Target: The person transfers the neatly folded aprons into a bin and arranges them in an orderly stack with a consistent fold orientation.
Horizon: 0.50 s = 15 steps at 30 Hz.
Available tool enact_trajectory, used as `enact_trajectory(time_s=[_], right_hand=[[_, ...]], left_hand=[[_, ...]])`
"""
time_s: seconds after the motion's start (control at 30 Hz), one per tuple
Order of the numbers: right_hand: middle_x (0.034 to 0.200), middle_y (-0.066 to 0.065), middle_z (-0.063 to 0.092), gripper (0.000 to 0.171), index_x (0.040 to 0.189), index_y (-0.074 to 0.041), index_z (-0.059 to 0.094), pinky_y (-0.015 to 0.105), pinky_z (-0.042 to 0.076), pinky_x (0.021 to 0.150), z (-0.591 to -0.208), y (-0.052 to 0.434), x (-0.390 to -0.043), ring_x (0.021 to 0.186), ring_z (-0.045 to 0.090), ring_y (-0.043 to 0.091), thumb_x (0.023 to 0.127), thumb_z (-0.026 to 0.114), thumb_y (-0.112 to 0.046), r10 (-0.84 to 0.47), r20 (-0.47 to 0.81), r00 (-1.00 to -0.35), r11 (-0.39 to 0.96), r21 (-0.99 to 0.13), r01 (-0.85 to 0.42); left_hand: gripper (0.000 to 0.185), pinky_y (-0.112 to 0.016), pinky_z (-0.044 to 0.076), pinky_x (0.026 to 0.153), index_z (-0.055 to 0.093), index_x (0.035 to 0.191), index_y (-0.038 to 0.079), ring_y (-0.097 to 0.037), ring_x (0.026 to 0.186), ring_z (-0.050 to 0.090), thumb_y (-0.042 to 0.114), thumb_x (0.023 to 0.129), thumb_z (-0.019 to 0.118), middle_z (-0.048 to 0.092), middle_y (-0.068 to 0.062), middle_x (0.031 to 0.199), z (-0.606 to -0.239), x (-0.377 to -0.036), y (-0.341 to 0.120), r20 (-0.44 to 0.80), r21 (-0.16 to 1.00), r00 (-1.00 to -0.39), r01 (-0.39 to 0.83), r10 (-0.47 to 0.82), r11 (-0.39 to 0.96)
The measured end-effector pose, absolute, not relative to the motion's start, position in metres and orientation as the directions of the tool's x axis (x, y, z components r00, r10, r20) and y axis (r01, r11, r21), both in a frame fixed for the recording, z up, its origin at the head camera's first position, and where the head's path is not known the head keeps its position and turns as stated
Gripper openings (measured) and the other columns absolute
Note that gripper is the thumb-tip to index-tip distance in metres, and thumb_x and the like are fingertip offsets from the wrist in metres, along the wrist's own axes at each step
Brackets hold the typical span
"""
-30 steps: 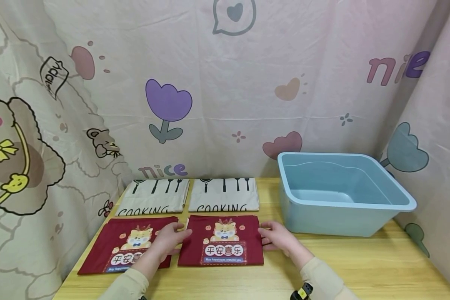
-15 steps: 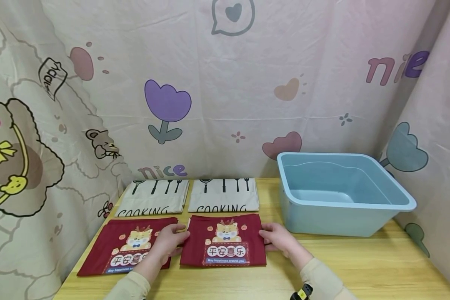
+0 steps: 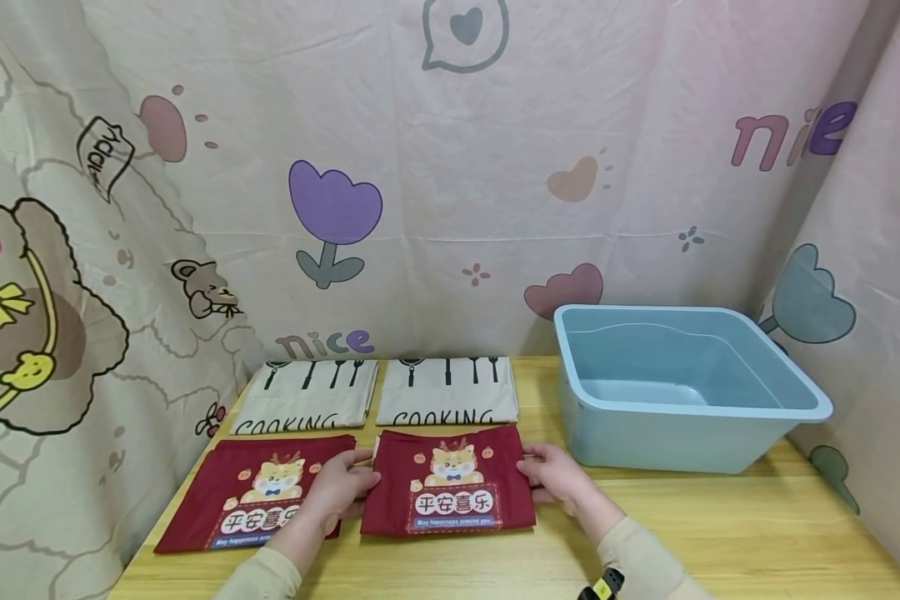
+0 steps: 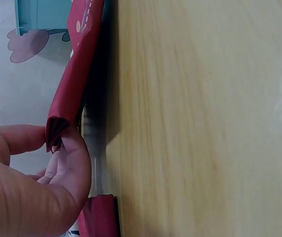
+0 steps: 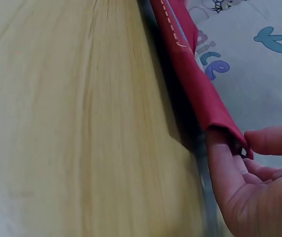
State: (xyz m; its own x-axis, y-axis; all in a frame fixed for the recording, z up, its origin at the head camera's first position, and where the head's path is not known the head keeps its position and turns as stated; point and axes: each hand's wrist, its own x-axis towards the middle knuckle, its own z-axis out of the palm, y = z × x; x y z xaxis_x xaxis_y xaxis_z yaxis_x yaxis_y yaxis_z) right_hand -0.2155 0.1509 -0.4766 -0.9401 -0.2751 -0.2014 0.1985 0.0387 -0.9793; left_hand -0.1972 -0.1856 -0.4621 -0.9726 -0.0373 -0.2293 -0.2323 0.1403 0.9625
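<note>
I count two folded red cloths, one [image 3: 447, 481] beside the other [image 3: 258, 492]; two folded white cloths printed COOKING, one [image 3: 307, 396] beside its twin [image 3: 447, 390]; one blue plastic tub [image 3: 690, 387]; one wooden counter [image 3: 757, 533].

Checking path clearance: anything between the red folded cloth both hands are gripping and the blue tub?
Nothing visible. The red folded cloth is pinched by the left hand and right hand; only bare table lies before the blue tub.
</note>
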Motion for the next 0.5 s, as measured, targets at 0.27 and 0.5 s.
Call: enact_trajectory(time_s=[0.27, 0.5], right_hand=[[0.104, 0.017, 0.066, 0.046, 0.136, 0.021, 0.037, 0.048, 0.058, 0.074, -0.4757, 0.1464, -0.2166, 0.085, 0.067, 0.026, 0.097, 0.052, 0.001, -0.227, -0.209, -0.951, 0.005, -0.977, 0.214], [0.109, 0.017, 0.066, 0.043, 0.136, 0.018, 0.040, 0.047, 0.058, 0.075, -0.4713, 0.1452, -0.2171, 0.086, 0.066, 0.023, 0.098, 0.051, 0.002, -0.192, -0.199, -0.961, -0.037, -0.977, 0.210]], left_hand=[[0.053, -0.047, 0.059, 0.065, 0.041, 0.142, -0.011, -0.029, 0.082, 0.068, -0.006, 0.092, 0.059, 0.065, -0.019, 0.107, -0.4592, -0.1953, -0.1868, -0.223, 0.970, -0.973, -0.227, -0.050, 0.085], [0.053, -0.043, 0.059, 0.064, 0.043, 0.143, -0.005, -0.024, 0.076, 0.067, -0.005, 0.092, 0.059, 0.064, -0.014, 0.101, -0.4523, -0.1946, -0.1897, -0.221, 0.973, -0.973, -0.225, -0.068, 0.044]])
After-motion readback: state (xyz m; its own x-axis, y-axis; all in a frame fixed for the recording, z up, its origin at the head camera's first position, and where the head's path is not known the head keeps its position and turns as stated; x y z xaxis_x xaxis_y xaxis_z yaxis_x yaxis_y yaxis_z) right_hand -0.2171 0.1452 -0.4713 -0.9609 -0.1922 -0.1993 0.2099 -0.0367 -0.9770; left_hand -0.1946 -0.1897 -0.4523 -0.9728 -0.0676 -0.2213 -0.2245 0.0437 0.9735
